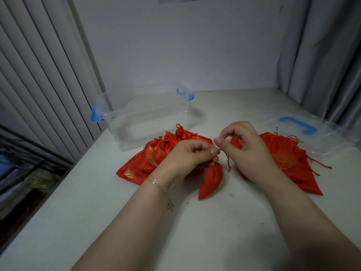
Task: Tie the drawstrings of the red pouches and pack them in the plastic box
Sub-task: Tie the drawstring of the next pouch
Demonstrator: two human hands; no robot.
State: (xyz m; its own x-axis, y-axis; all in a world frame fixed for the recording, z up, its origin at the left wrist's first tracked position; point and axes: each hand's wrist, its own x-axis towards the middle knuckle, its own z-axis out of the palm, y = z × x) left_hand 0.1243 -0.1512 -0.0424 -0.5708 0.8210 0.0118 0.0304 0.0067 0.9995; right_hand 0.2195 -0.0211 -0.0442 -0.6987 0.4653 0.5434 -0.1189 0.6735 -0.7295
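Observation:
A red pouch [210, 180] hangs gathered at its neck between my hands, its bottom touching the table. My left hand [187, 155] pinches the neck and its red drawstring. My right hand [244, 143] pinches the other end of the drawstring [228, 161], which dangles below the fingers. Behind my left hand lies a pile of red pouches [154, 155] with gold print and bunched tops. Behind my right hand lies a second pile of flat red pouches [287, 159] with loose strings. A clear plastic box [148, 118] with blue latches stands open at the back left; I see no pouches inside.
The box's clear lid [304, 133] with a blue handle lies flat at the right. A white table [97, 212] carries everything; its left edge drops to dark shelving. A white wall stands behind, a grey curtain at the right, vertical slats at the left.

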